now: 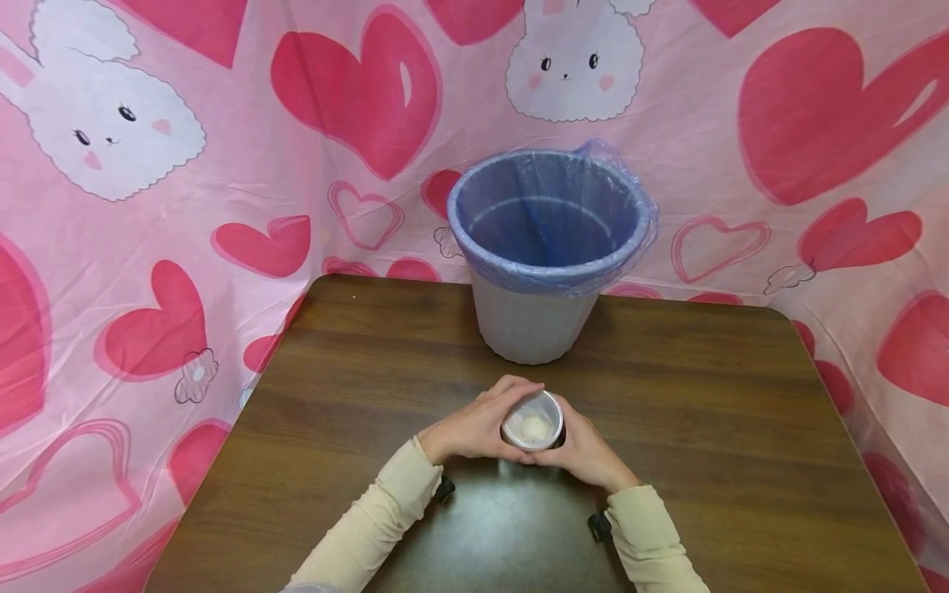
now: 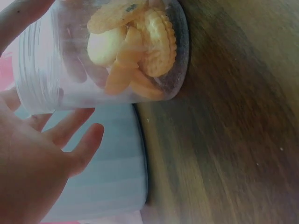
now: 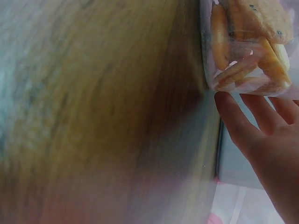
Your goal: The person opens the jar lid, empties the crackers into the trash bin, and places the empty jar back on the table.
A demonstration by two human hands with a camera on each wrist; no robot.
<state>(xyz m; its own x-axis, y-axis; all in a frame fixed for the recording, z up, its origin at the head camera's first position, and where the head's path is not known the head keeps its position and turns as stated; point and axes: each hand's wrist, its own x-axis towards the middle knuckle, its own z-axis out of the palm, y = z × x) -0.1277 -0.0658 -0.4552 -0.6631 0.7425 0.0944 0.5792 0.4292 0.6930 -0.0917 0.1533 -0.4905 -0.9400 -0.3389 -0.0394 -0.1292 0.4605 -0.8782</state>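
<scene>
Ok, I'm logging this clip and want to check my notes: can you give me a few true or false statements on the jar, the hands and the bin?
1. Both hands hold the jar. True: the left hand and right hand wrap its sides.
2. The jar holds crackers. True.
3. The bin lies on its side. False: it stands upright on the table, behind the jar.
4. The bin has no liner. False: a blue bag is folded over its rim.
5. The jar is lifted over the bin. False: it sits on the table, in front of the bin.
</scene>
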